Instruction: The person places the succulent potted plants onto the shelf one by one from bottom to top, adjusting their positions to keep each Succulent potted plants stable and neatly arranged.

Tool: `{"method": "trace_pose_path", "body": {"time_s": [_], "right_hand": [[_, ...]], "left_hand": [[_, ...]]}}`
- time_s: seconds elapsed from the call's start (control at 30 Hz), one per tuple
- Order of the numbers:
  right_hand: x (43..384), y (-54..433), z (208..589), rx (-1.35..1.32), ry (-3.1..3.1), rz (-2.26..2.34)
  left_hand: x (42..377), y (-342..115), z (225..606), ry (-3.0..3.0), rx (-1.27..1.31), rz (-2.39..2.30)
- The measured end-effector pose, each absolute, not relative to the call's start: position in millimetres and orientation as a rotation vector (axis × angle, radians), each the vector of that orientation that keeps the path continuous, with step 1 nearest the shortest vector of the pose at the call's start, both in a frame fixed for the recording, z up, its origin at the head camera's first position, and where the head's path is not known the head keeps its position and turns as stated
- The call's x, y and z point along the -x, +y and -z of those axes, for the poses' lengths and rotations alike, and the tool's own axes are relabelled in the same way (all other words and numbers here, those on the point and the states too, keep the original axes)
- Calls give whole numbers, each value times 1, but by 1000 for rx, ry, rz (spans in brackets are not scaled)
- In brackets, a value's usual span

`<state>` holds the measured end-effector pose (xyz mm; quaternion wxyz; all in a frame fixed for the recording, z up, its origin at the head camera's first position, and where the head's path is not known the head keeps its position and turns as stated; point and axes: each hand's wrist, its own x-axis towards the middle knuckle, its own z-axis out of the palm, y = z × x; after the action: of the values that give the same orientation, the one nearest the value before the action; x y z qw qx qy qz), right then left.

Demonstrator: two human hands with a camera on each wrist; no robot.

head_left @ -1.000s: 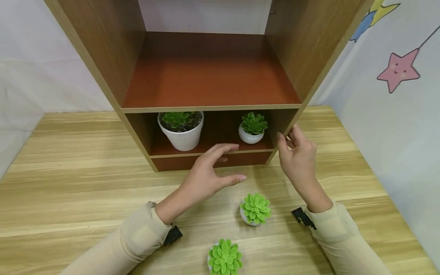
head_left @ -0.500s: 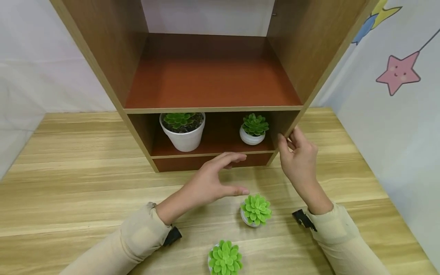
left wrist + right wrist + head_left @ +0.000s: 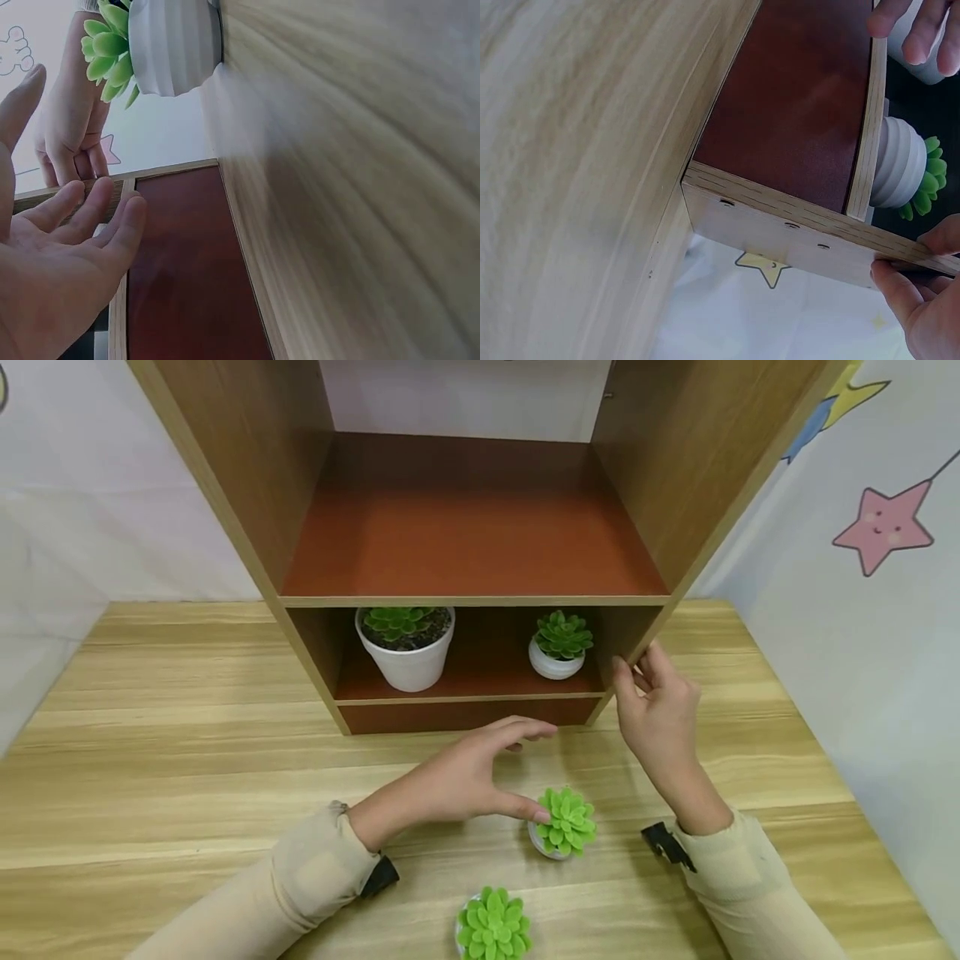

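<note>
Cut off along the bottom of the head view, together with the near edge of the table (image 3: pixel 112 777): a second succulent (image 3: pixel 493 927). Mostly hidden from overhead, under its leaves and the thumb of the left hand (image 3: pixel 468 774): the pot of the bright-green succulent (image 3: pixel 568 821), trimmed too by the top of the left-wrist view. Set upright on the table, out from the right front corner of the cabinet (image 3: pixel 420 717) and well in from the table's right edge, with long axis vertical and rosette pointing up. Composed of plump, rounded, layered leaves above a ribbed white pot. Grasping nothing with the left hand, fingers parted from thumb, apart from the leaves in the left-wrist view. Pinching the cabinet's right front edge with the right hand (image 3: pixel 663 710), in part behind the panel. Topped out of sight by the shelf above, inside the cabinet: a larger potted succulent (image 3: pixel 408 656), near a small dark-green succulent (image 3: pixel 561 639).
</note>
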<state>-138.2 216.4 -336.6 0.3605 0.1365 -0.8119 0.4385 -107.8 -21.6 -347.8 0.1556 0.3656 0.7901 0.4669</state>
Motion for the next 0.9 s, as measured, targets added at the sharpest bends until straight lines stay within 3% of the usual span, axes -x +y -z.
{"method": "trace_pose_path", "body": {"time_s": [0.9], "right_hand": [[136,219,338,-346,-2116,-1109]], "left_hand": [[107,-23,355,2177,-1110,-1172]]}}
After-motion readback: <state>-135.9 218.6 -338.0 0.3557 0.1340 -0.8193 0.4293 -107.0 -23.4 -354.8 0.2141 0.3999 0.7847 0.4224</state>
